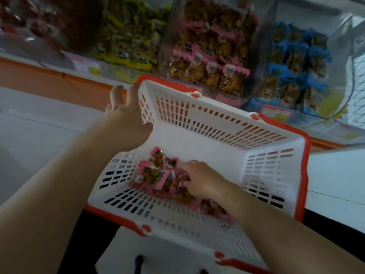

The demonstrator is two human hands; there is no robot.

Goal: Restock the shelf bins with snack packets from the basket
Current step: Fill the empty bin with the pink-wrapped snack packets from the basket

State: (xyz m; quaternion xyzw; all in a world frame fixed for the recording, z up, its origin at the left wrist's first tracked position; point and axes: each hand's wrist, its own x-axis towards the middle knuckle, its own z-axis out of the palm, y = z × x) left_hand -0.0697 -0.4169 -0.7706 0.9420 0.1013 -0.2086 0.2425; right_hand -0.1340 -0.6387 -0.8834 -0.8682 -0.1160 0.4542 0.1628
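Right hand (199, 179), fingers curled into the pink packets (156, 173) lying just beyond its fingertips; left hand (126, 107) grips the basket (217, 135) rim farther off.

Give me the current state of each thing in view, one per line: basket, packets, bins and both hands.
White basket: tilted, nearly empty.
Pink snack packets: small pile in the basket's low corner.
Left hand: grips the basket's far corner.
Right hand: inside the basket, on the packets; grip blurred.
Pink-packet bin: well stocked.
Yellow-packet bin: stocked.
Blue-packet bin: stocked.
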